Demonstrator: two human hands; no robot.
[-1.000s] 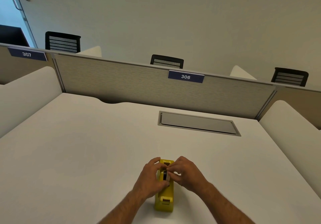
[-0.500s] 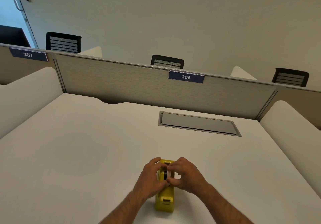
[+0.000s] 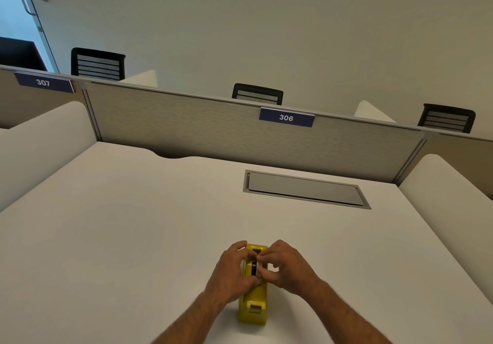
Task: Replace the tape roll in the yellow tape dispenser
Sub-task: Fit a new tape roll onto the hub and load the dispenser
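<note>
Unmoved hands [image 3: 260, 270] around dispenser's [image 3: 253, 307] roll [image 3: 253, 268]

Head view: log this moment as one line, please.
stage: roll at slot | yellow plastic tape dispenser: upright on white desk | left hand: on dispenser side | right hand: fingertips at dark roll

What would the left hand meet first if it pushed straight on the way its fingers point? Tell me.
The left hand points rightward, so its fingers would likely press straight into the dark tape roll in the yellow dispenser, which they seem to touch already.
</note>
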